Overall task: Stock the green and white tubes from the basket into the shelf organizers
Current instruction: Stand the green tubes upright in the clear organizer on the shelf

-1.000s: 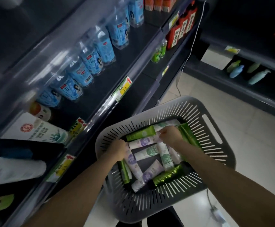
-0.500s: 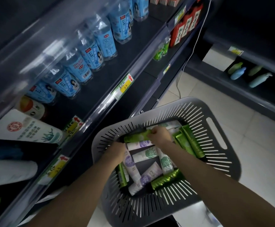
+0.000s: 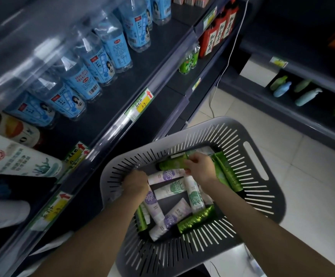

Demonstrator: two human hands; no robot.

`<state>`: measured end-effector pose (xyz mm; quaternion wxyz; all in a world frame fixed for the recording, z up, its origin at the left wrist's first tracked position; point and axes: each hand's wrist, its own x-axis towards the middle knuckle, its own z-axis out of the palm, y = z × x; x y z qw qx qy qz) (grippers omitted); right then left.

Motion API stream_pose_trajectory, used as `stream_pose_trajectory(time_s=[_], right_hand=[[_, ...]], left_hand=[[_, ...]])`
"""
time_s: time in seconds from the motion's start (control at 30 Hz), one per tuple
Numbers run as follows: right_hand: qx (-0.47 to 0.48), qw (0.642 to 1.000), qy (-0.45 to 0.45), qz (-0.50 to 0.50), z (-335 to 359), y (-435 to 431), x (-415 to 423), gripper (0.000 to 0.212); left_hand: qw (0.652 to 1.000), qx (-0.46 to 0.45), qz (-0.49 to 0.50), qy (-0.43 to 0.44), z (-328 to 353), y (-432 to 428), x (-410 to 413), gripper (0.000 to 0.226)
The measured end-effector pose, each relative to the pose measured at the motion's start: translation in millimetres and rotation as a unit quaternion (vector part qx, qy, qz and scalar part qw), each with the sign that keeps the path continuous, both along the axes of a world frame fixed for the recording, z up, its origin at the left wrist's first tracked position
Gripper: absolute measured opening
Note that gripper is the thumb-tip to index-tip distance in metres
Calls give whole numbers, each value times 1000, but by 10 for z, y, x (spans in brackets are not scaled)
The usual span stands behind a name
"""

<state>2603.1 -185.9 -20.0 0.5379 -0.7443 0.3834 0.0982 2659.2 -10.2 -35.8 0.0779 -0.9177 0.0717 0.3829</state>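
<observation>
A grey slotted basket [image 3: 262, 198] sits low in front of the shelves and holds several tubes: green ones, white ones with green print and white ones with purple print. My right hand [image 3: 198, 165] is inside it at the far side, fingers curled round a green tube [image 3: 169, 164]. My left hand [image 3: 135, 181] is at the basket's left inner wall, gripping the end of a white tube with purple print [image 3: 166, 174]. A white tube with green print [image 3: 194, 194] lies between my wrists. A shiny green tube [image 3: 196, 218] lies near the front.
Dark shelves [image 3: 140, 80] run along the left with blue-labelled water bottles [image 3: 102, 56], white packs [image 3: 16, 158] and yellow price tags [image 3: 141, 104]. Red cartons and green bottles [image 3: 188, 60] stand farther back. Another shelf with pastel bottles [image 3: 306, 96] is at right, over tiled floor [image 3: 312, 176].
My right hand has moved from the basket's middle to the far side and closed on the green tube. My left hand stayed at the left wall. The view shifted slightly.
</observation>
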Motion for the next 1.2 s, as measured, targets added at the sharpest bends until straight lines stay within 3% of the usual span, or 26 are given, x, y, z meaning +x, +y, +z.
stream_pose_trajectory(time_s=[0.2, 0.3, 0.5, 0.6, 0.7, 0.97, 1.07, 1.2], right_hand=[[-30, 999, -19, 34, 63, 3, -33, 9], [-57, 995, -38, 70, 210, 23, -41, 13], [-116, 976, -110, 148, 679, 59, -150, 16], [-142, 962, -154, 176, 978, 60, -245, 19], [-188, 936, -207, 213, 1378, 60, -258, 22], [-240, 859, -367, 266, 2776, 219, 31, 15], [-230, 837, -427, 255, 3256, 393, 165, 8], [-243, 782, -513, 259, 3876, 772, 334, 6]], left_hand=[[994, -67, 79, 21, 281, -9, 16, 21], [990, -78, 108, 46, 546, 11, 21, 3], [993, -113, 24, 36, 1128, -4, 9, 21], [991, -134, -13, 15, 1527, 22, 23, 7], [981, -184, -52, -14, 1979, 87, 26, 18], [926, -338, -76, -151, 3354, 428, 75, 14], [890, -388, -68, -229, 3847, 585, 35, 10], [833, -437, -35, -337, 4399, 927, -19, 9]])
